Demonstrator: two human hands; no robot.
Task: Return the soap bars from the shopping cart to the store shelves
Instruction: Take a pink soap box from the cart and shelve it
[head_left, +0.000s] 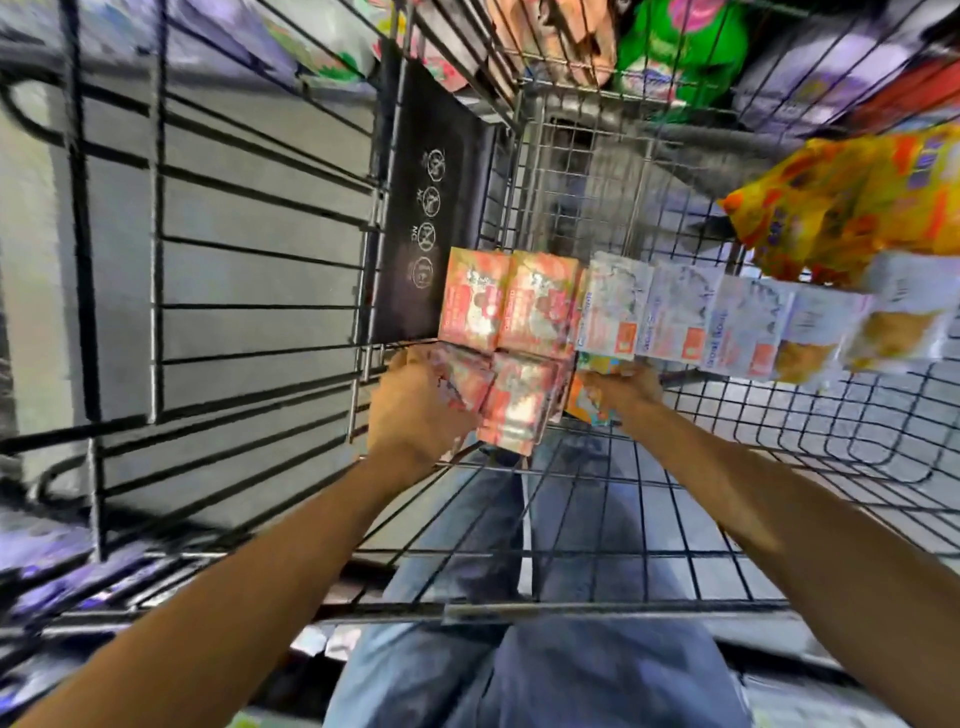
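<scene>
Item: shopping cart (623, 605), wire basket, which we view from above.

Contents: soap bars in a row along the far side, pink boxes (511, 306) at left, white boxes (675, 317) running right (print too blurred to read). We judge they stand side by side for lifting out in handfuls.

Left hand (415, 410): fingers curled round a pink stack (514, 410), just near of the row.

Right hand (626, 387): fingers closed on an orange box (579, 402).

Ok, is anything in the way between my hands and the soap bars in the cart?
Nothing visible. The left hand grips the pink soap boxes, the right hand holds an orange box right by the white soap boxes.
</scene>
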